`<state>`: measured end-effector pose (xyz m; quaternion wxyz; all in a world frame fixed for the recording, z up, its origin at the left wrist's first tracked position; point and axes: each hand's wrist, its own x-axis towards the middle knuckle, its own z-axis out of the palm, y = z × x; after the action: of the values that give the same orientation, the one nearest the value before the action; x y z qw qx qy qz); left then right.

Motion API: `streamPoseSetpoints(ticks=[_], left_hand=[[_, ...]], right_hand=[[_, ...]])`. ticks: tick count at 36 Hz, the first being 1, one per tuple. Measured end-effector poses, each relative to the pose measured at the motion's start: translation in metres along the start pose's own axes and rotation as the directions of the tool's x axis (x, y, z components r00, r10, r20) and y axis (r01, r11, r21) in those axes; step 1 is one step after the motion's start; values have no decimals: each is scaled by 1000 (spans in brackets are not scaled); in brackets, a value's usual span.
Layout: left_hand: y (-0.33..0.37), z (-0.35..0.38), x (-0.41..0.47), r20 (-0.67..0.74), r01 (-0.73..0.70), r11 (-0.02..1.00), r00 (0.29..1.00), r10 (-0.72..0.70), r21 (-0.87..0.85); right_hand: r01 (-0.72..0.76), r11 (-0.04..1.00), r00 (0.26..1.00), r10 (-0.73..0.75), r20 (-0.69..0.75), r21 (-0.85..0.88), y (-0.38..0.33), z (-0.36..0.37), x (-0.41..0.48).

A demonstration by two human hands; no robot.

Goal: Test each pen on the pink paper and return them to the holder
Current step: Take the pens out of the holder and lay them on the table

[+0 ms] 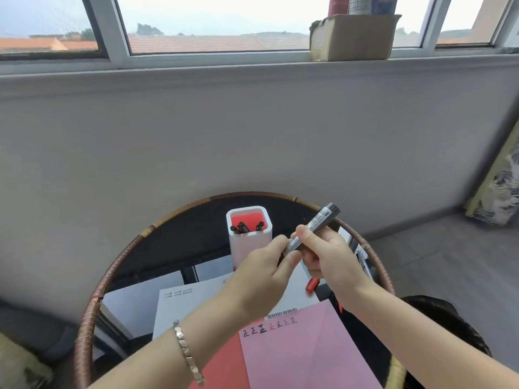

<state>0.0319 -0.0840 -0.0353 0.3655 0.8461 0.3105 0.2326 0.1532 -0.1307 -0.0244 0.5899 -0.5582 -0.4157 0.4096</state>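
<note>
Head view looks down on a thick grey marker with a barcode label and a black ridged end (317, 224), held tilted in the air above a round glass-topped table with a woven rattan rim (112, 276), just in front of the white square pen holder with a red inside (248, 242). The right hand (327, 255) has its fingers curled round the middle of the barrel. The left hand (261, 266) pinches the lower end with thumb and fingertips pressed together on it. Several black pens stand in the holder. The pink paper (297, 357) lies nearest the person, with a row of small test marks (269, 327) along its top edge. A red pen (312, 285) lies on the table beside the right wrist, so the job looks unfinished. The likely step is work on the cap, and a sharp tug could send it flying or jerk the left hand back into the holder and tip it. A bare tip could also smear ink on the fingers. The marker's lower end is buried in the left hand, so I cannot tell whether the cap is on, off, or which way it is going. The red pen is half covered by the right wrist, and the print on the white sheet (182, 307) under the pink paper is too small to read.
</note>
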Motion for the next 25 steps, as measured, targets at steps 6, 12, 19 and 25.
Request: streamPoseSetpoints(ticks=[6, 12, 19, 25], left_hand=[[-7, 3, 2, 7, 10, 984, 1000, -9, -177], [-15, 5, -2, 180, 154, 943, 978, -103, -296], [-29, 1, -6, 73, 394, 886, 919, -388, -245], [-42, 0, -17, 8, 435, 862, 894, -448, -261]], right_hand=[[-25, 997, 997, 20, 71, 69, 5, -5, -2], [-13, 999, 994, 10, 105, 32, 12, -13, -3], [-377, 926, 923, 374, -96, -14, 7, -45, 41], [-250, 592, 908, 417, 26, -766, 35, -27, 49]])
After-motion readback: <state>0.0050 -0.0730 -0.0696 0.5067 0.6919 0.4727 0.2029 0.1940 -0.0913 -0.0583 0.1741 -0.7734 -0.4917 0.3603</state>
